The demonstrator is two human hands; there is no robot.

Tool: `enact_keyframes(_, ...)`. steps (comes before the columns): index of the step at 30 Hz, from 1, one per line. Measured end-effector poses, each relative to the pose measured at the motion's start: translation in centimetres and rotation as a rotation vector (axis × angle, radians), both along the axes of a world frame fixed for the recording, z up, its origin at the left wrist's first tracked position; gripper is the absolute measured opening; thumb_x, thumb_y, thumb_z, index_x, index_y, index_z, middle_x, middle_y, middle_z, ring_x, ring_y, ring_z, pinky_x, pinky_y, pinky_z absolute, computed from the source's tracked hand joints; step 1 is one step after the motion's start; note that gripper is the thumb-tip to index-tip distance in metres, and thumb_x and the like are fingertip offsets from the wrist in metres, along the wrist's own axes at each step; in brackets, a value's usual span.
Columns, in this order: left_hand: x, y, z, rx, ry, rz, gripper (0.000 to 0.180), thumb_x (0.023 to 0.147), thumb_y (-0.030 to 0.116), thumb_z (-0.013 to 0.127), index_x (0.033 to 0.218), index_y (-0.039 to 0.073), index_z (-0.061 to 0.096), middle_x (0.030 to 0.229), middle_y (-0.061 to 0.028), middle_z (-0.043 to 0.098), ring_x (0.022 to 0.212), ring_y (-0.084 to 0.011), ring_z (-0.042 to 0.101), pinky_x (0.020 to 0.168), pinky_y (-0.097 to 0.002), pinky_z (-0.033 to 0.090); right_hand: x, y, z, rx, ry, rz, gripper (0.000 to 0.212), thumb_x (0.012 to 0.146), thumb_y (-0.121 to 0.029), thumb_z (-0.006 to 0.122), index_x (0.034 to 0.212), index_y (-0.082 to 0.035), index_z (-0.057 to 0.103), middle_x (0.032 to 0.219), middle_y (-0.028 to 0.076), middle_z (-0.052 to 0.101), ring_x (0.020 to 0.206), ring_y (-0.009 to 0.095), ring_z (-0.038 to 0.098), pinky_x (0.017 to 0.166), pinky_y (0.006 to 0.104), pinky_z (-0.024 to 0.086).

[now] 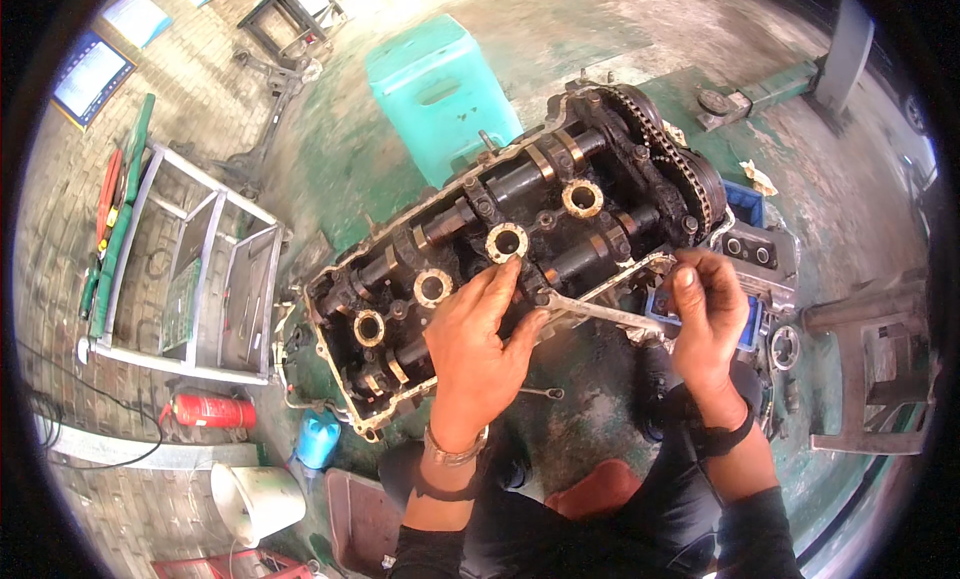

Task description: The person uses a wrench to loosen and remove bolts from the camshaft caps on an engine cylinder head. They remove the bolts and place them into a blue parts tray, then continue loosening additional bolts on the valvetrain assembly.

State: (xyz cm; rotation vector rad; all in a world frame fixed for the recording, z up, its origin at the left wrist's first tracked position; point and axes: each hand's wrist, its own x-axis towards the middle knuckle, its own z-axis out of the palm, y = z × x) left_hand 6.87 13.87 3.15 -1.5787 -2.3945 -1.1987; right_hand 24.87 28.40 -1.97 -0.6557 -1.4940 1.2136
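A greasy engine cylinder head (478,199) with camshafts and a timing chain (640,109) lies in front of me. Across its near side runs a combination wrench (600,313), its jaw end among the dark bolts. My left hand (478,354) reaches over the engine with fingers stretched out, fingertips by a pale round spark plug tube seal (507,241) and thumb beside the wrench's jaw. My right hand (710,319) is curled at the wrench's outer end, which meets the base of the thumb. What its bent fingers hold, if anything, is hidden.
A turquoise plastic stool (440,89) stands beyond the engine. To the left are a metal frame rack (190,269), a red fire extinguisher (212,411), a blue bottle (318,439) and a white bucket (258,501). Another wrench (545,392) lies below the engine. At right stands a grey metal part (755,259).
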Motion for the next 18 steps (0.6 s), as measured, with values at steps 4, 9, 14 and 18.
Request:
enact_keyframes(4,0.1,0.3,-0.1,0.01,0.004,0.016,0.053,0.074,0.011,0.085,0.123,-0.002,0.068,0.119,-0.0205,0.071,0.106,-0.0342,0.07,0.093,-0.0375,0.053,-1.8,2.1,0.8,0.006,0.105,-0.137,0.01,0.101,-0.008,0.062,0.107,0.0,0.064,0.089,-0.003,0.061,0.081,0.007,0.052,0.074,0.0219,0.045)
enact_keyframes(9,0.3,0.6,-0.2,0.019,0.068,0.057,0.053,0.073,0.015,0.086,0.121,-0.001,0.069,0.116,-0.0197,0.071,0.103,-0.0348,0.07,0.091,-0.0382,0.054,-4.0,4.8,2.1,0.074,0.155,-0.21,0.01,0.101,-0.008,0.064,0.105,0.0,0.066,0.089,-0.003,0.063,0.082,0.006,0.053,0.074,0.0218,0.045)
enact_keyframes(14,0.3,0.7,-0.2,0.016,0.08,0.061,0.054,0.073,0.017,0.087,0.121,0.0,0.07,0.115,-0.0189,0.072,0.103,-0.0344,0.07,0.091,-0.038,0.054,-3.8,4.5,3.0,0.153,-0.009,-0.111,0.02,0.103,-0.02,0.064,0.109,-0.001,0.067,0.084,0.001,0.065,0.068,0.005,0.05,0.06,0.0199,0.041)
enact_keyframes(18,0.3,0.6,-0.6,0.016,0.078,0.062,0.056,0.073,0.017,0.088,0.123,0.001,0.069,0.115,-0.0182,0.072,0.103,-0.0335,0.07,0.091,-0.0373,0.053,-2.3,3.5,4.2,0.288,-0.291,0.009,0.021,0.097,-0.017,0.071,0.105,0.003,0.068,0.082,0.002,0.068,0.071,0.008,0.058,0.067,0.0241,0.048)
